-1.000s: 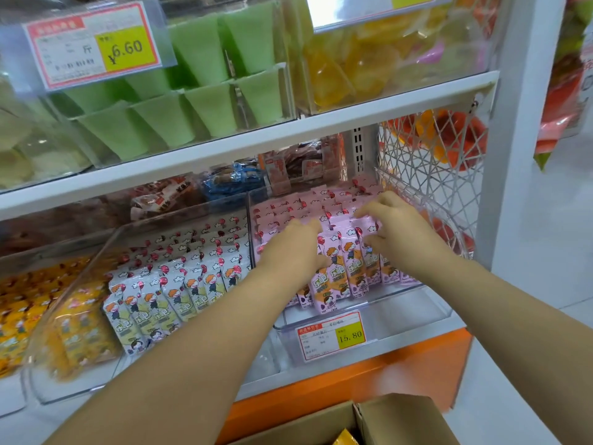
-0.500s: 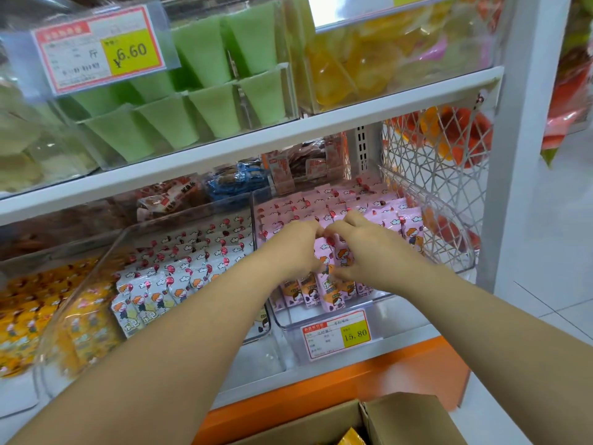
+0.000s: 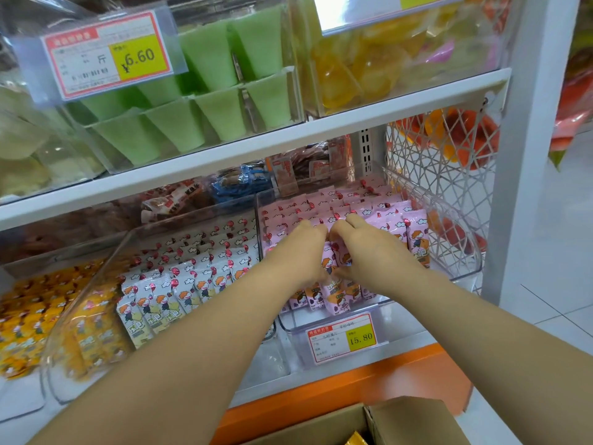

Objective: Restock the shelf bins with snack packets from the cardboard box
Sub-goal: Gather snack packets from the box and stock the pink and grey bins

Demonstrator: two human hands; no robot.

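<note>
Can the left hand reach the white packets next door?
Probably yes: the white packets sit in an open-topped bin just beside the left hand, though it grips pink packets and should let go first.

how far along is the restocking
Done: the pink bin looks nearly full, with rows of pink packets reaching the back. In hand: the left hand and right hand grip a bunch of them at the front. Left: the box holds at least one yellow packet.
</note>
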